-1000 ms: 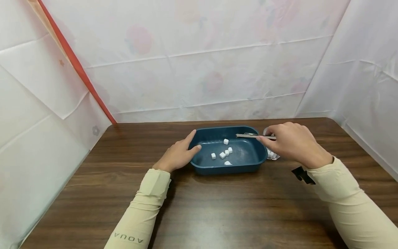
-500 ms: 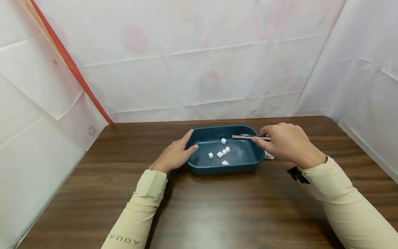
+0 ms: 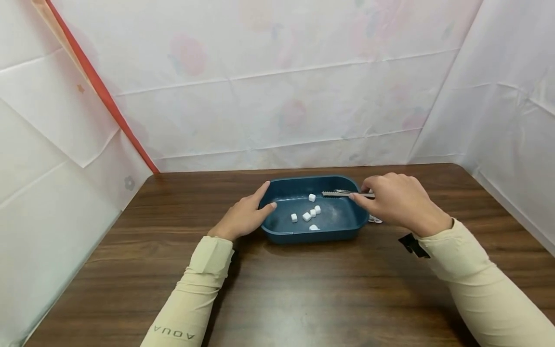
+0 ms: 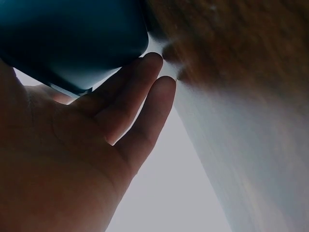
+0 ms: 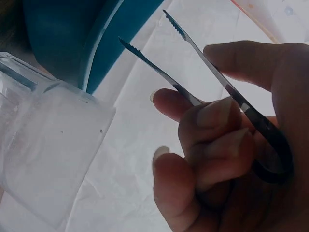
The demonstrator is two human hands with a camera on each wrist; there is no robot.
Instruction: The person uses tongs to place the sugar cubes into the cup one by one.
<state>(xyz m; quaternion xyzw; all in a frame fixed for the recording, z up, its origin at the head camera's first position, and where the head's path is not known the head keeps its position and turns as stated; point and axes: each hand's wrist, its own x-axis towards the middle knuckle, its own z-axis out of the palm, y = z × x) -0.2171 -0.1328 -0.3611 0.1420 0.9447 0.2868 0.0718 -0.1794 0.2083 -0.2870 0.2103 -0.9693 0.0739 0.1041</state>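
A dark blue oval-cornered tray [image 3: 277, 236] stands on the wooden table with several small white cubes [image 3: 307, 217] on its floor. At its left end my left hand [image 3: 243, 218] rests with the thumb over the rim and the other fingers extended along the outer wall; in the left wrist view, fingertips [image 4: 153, 59] lie by the tray's underside. My right hand [image 3: 401, 202] holds metal tongs [image 3: 331, 193] with serrated tips over the tray's right part. Per the right wrist view, the tong arms [image 5: 207, 63] are spread apart and nothing lies between the tips.
Just right of the tray is a clear plastic container [image 5: 63, 140], mostly hidden behind my right hand in the head view. White printed sheeting [image 3: 282, 86] hangs behind the table [image 3: 277, 289] and along both sides.
The tongs have come slightly lower and a little left over the tray. The whole head view has shifted slightly; my left hand keeps its place at the tray, and the cubes lie as before.
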